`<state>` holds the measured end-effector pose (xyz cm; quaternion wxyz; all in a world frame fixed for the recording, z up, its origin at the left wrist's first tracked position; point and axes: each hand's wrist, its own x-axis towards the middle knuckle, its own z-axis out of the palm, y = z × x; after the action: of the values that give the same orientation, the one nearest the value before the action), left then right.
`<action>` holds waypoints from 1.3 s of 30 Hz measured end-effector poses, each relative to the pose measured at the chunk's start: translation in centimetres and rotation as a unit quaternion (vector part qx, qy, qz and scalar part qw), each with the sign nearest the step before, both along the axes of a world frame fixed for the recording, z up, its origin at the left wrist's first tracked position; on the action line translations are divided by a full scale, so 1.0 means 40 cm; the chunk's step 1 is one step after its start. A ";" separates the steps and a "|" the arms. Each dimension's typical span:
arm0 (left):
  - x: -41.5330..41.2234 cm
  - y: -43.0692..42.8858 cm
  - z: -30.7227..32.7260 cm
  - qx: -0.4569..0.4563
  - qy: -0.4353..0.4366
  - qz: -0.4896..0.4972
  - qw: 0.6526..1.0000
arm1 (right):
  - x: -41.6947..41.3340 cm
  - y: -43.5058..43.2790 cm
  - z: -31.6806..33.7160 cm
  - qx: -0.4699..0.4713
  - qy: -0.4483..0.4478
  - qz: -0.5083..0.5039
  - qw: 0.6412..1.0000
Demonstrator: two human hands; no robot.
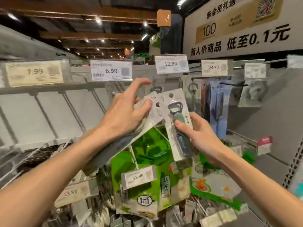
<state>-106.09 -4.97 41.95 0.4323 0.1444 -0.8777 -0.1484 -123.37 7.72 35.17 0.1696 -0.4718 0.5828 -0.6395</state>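
While both packs are off their peg, this restock looks about halfway. Take the 12.90 price tag as the marker: just below it, slightly to the right, the right hand pinches one bottle-opener pack, thumb flat on the opener's handle and fingers curled behind the card. Below the tag and to its left, the left hand grips a stack of cards, thumb pressed on the top one, forefinger lifted and stretched out, the other fingers wrapped underneath.

My read is that the picking up is done and the hanging is left. No card hole sits on a peg yet, and more openers hang right under the tag, so that seems the place to go.

The pack is a stiff white card with a round punched hole near the top. A clear moulded blister covers a metal opener head, and a dark green handle runs down the card. The stack looks the same: flat, glossy, fanned a little at the edges. Well below the tag, soft green bags crowd a wire rack.
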 end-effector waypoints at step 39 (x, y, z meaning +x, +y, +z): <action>-0.055 0.079 0.164 -0.160 -0.180 0.217 0.946 | -0.096 -0.225 0.072 0.068 0.098 -0.012 0.993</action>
<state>-108.28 -1.82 48.50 0.3058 0.2847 -0.9006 0.1201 -127.21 -1.29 38.06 0.1361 -0.5125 0.6442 -0.5512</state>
